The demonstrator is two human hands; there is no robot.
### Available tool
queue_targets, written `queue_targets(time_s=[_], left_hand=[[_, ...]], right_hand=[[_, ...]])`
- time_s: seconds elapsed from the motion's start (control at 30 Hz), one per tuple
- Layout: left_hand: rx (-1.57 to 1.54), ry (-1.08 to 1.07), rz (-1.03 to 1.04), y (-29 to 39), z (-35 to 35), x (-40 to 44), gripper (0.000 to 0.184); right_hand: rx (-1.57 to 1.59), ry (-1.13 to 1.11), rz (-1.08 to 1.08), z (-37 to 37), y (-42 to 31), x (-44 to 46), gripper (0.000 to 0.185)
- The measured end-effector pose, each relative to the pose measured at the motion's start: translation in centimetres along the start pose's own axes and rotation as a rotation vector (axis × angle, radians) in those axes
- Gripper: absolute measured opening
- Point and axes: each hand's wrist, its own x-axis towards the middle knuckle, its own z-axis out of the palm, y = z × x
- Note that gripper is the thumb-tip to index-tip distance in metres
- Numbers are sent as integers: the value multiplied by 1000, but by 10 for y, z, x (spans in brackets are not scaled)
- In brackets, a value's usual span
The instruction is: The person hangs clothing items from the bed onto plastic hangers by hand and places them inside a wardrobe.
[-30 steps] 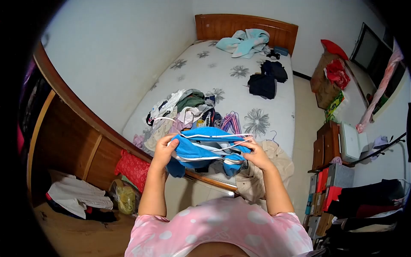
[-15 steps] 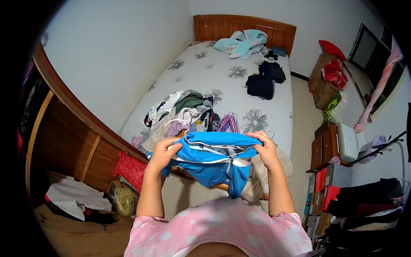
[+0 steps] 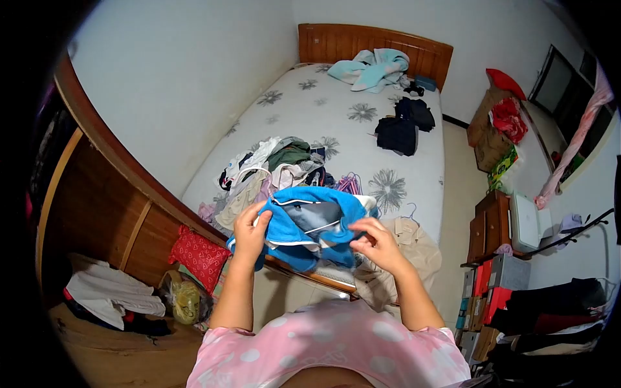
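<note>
A blue garment (image 3: 301,244) with white trim and a greyish inside hangs in front of me, above the bed's near edge. Its kind is hard to make out among the folds. My left hand (image 3: 250,226) is closed on its left edge. Beside its right part is my right hand (image 3: 376,244), with fingers bent and apart, not visibly gripping the cloth. Just beyond lies a heap of mixed clothes (image 3: 278,157) with purple hangers (image 3: 350,183) next to it. A beige shirt (image 3: 406,249) is spread at the bed's near right corner, a hanger hook above its collar.
On the flower-patterned mattress (image 3: 323,116) lie folded dark clothes (image 3: 396,135) and a light-blue blanket (image 3: 372,68). At left, a red heart-patterned pillow (image 3: 199,257) rests by the wooden cabinet (image 3: 94,213). Stacked boxes (image 3: 482,284) and hanging dark clothes (image 3: 550,304) stand at right.
My right hand has come off the garment's upper right edge and moved left and down. The garment's right side has folded inward, its opening now tilted. The view has shifted slightly.
</note>
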Motion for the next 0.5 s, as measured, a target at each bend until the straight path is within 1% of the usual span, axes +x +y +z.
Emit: queue_targets(time_s=[0.1, 0.13, 0.23, 0.27, 0.37, 0.4, 0.5], left_hand=[[-33, -19, -13, -4, -2, -5, 30], [-34, -18, 8, -5, -3, -6, 30], [-61, -14, 39, -6, -2, -8, 31], [-84, -11, 29, -6, -2, -10, 31], [-158, -10, 17, -5, 2, -14, 31], [-182, -9, 15, -5, 3, -15, 31], [-156, -10, 51, -9, 5, -19, 29]], right_hand=[[179, 153, 261, -9, 11, -1, 20], [84, 268, 136, -8, 13, 2, 19], [-364, 417, -326, -8, -6, 14, 27], [-495, 416, -422, -7, -10, 19, 41], [-723, 419, -447, 1, -34, 31, 54], [-730, 454, -462, 1, -28, 36, 52], [-639, 378, -296, 4, -13, 44, 38]])
